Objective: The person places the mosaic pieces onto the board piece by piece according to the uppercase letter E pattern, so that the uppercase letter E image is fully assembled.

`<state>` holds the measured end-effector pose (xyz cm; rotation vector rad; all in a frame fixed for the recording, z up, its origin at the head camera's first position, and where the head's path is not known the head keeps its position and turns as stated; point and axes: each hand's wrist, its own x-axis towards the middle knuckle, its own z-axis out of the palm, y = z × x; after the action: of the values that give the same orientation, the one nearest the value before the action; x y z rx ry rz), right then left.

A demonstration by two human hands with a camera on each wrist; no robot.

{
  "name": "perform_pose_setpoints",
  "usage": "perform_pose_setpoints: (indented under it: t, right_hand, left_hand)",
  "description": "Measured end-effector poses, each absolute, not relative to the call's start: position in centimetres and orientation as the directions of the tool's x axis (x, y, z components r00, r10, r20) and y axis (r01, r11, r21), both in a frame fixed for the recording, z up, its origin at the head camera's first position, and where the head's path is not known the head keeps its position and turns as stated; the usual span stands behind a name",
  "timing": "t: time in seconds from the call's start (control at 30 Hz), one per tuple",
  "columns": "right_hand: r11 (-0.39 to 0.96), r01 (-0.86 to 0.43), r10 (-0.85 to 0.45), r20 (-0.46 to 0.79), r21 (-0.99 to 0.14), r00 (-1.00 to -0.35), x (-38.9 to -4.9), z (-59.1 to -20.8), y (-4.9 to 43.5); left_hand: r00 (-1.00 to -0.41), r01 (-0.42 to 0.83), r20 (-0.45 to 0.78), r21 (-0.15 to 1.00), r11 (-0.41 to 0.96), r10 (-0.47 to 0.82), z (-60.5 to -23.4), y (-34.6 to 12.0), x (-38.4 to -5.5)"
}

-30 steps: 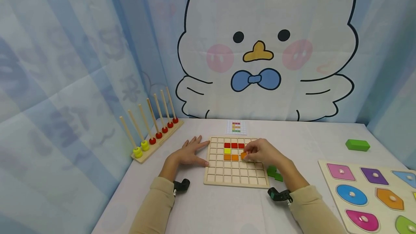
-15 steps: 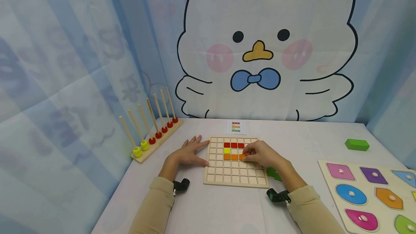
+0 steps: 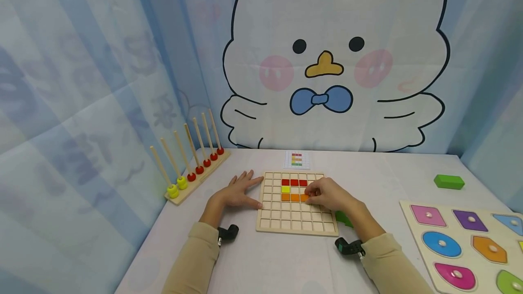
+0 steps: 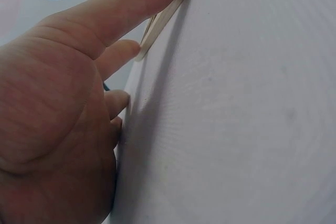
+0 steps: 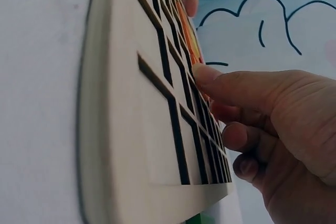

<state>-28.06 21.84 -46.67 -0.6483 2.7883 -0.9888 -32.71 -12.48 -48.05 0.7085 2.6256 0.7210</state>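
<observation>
A wooden grid board [image 3: 296, 228] lies flat on the table. Three red tiles [image 3: 294, 183] sit in one of its rows, a yellow tile [image 3: 285, 189] below the leftmost. Under these comes a row of orange tiles [image 3: 290, 198]. My right hand [image 3: 332, 194] pinches the rightmost orange tile [image 3: 304, 198], which lies in its cell; the fingers partly cover it. In the right wrist view the thumb tip [image 5: 205, 73] is down at the tile. My left hand [image 3: 239, 192], fingers spread, rests against the board's left edge.
Behind the board lies a pattern card [image 3: 297, 160]. Green pieces [image 3: 344, 218] are partly hidden beneath the right wrist. A bead-and-peg rack [image 3: 198, 176] stands at left. To the right are a green block [image 3: 449, 182] and a knobbed shape puzzle [image 3: 466, 244].
The orange tile in my right hand has gone from tilted above its cell to flat in the row. My right hand shifted slightly with it; the left hand stays put.
</observation>
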Motion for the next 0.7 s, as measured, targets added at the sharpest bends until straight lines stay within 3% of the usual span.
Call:
perform_pose_setpoints:
  t: [0.17, 0.4, 0.7]
  right_hand:
    - [0.714, -0.323, -0.386, 0.036, -0.621, -0.922, -27.8, -45.5, 22.3]
    - [0.696, -0.376, -0.403, 0.100, -0.612, -0.910, -27.7, -44.0, 24.5]
    - [0.712, -0.323, -0.358, 0.073, -0.623, -0.931, -27.7, -43.4, 27.2]
  left_hand:
    - [-0.820, 0.375, -0.181, 0.547, 0.748, 0.543, -48.0, -12.5, -32.7]
    - [-0.824, 0.377, -0.176, 0.540, 0.753, 0.539, -47.9, -12.5, -32.6]
    - [-0.824, 0.376, -0.180, 0.535, 0.757, 0.537, -47.9, -12.6, -32.6]
